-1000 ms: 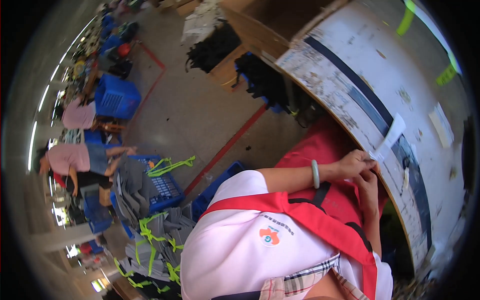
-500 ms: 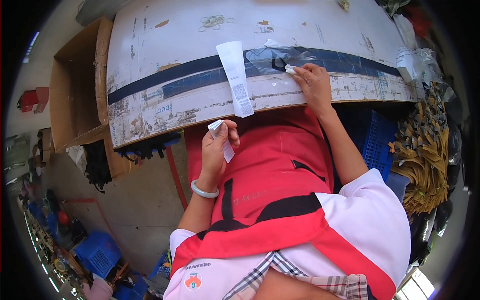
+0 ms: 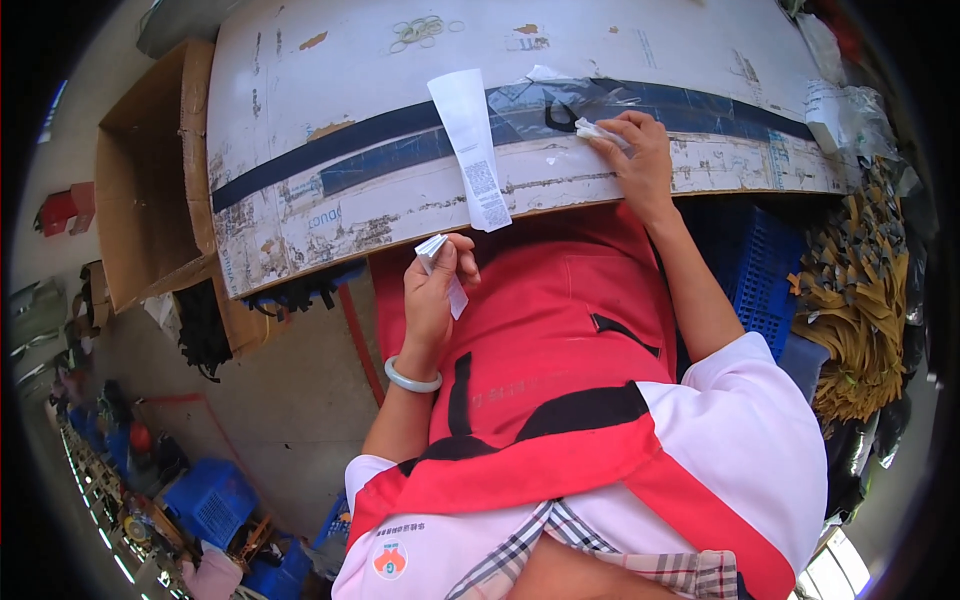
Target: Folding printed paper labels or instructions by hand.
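Observation:
My left hand [image 3: 430, 295] is closed around a folded bundle of white printed paper slips [image 3: 431, 247], held in front of the table's near edge; one slip end hangs below the fingers. On the table, my right hand [image 3: 645, 165] pinches a small crumpled white piece [image 3: 597, 132], whose material I cannot make out. Beside those fingertips lies a clear plastic bag [image 3: 522, 108] with a black loop-shaped thing [image 3: 560, 115] in or under it. Between the hands, a long white paper strip [image 3: 466, 135] with small print lies flat, its lower end at the table edge.
The white, worn table [image 3: 330, 90] has a dark blue tape band [image 3: 390, 135] along its front. Several rubber bands [image 3: 420, 32] lie farther back. An open cardboard box [image 3: 150, 190] stands left; a blue crate [image 3: 765, 275] and brown strips [image 3: 855, 310] are at the right.
My right hand has shifted slightly right with the white piece, and more of that piece now shows between the fingers. My left hand stays in place with its slips.

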{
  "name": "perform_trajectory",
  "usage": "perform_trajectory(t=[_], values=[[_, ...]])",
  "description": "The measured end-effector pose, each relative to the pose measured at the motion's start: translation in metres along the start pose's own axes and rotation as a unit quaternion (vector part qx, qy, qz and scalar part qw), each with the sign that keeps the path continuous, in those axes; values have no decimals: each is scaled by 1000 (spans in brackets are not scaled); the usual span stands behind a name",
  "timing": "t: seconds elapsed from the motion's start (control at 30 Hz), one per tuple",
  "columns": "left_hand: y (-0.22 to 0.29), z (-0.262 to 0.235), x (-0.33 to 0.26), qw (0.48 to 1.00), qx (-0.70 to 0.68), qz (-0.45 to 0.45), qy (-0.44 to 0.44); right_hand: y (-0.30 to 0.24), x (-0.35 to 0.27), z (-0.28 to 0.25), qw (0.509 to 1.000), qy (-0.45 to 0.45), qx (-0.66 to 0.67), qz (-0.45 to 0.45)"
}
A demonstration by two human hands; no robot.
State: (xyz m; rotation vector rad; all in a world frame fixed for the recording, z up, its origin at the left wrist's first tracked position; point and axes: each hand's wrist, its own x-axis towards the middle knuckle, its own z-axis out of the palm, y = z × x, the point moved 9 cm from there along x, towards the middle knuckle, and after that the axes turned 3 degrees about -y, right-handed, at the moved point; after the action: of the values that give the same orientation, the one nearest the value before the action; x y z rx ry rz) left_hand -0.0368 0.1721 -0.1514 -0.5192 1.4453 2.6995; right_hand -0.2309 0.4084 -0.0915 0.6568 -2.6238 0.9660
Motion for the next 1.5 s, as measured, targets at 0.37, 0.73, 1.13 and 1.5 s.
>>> perform_trajectory(t=[0.37,0.73,1.13,1.5], values=[[10,-3,5,1000,11,10,3,-123,20,71,984,-77,86,-138],[96,11,4,869,371,314,95,-140,10,71,923,-236,303,-28],[75,9,5,961,201,184,52,-160,-8,56,911,-246,323,-77],[62,4,-3,983,122,124,60,-161,-18,57,905,-268,326,-52]])
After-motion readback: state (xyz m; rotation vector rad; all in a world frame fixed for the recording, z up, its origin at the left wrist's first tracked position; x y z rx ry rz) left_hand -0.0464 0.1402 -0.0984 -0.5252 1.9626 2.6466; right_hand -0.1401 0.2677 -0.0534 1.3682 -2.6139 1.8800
